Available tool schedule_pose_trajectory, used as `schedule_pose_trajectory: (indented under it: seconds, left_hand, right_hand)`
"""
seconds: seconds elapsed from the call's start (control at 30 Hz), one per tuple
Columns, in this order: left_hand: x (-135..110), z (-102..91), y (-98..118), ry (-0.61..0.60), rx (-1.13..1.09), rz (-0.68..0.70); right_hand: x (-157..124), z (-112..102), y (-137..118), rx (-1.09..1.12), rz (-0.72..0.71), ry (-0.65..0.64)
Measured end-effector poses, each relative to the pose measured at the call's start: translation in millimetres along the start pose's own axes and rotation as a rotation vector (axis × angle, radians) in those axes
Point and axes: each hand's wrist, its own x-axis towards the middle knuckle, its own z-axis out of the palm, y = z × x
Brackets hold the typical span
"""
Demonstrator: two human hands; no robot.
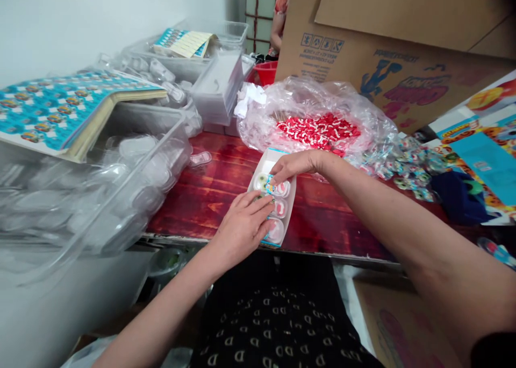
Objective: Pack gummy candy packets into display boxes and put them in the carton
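Note:
A narrow white box point(289, 195) with blue edges lies open on the dark red table near its front edge. Several small clear plastic candy packs point(276, 231) sit inside it in a row, with round pale, green and pink pieces showing through. Over the left side of the box my left hand point(244, 223) lies with its fingers stretched across the packs. My right hand point(293, 165) reaches in from the right, fingers bent down and pressed on a clear pack with a blue label point(269, 184) at the far end. Its fingertips are partly hidden.
Clear bins of empty plastic cases point(137, 169) fill the left, with a stack of printed blue sheets point(80, 110) on top. Behind the box lies a plastic bag of red and white candies point(318, 130). Wrapped pieces point(415, 161) and a large carton point(355, 72) stand right.

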Motion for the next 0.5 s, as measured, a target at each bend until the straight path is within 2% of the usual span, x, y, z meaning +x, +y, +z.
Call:
schedule_pose_trajectory:
  seconds: [0.1,0.23,0.37,0.5]
  left_hand:
    - [2,-1.0,-3,0.046,-0.007,0.020]
    - [10,-1.3,-12,0.095,0.037,0.017]
    - [19,3.5,-19,0.035,0.102,-0.030]
    - [23,8.3,-21,-0.020,0.121,-0.050]
  right_hand:
    - [0,1,-3,-0.036,0.021,0.019]
    - [-1,5,-12,-0.190,0.069,0.068]
    - [3,14,-19,-0.338,0.154,0.162]
    - [5,24,-23,-0.349,0.157,0.259]
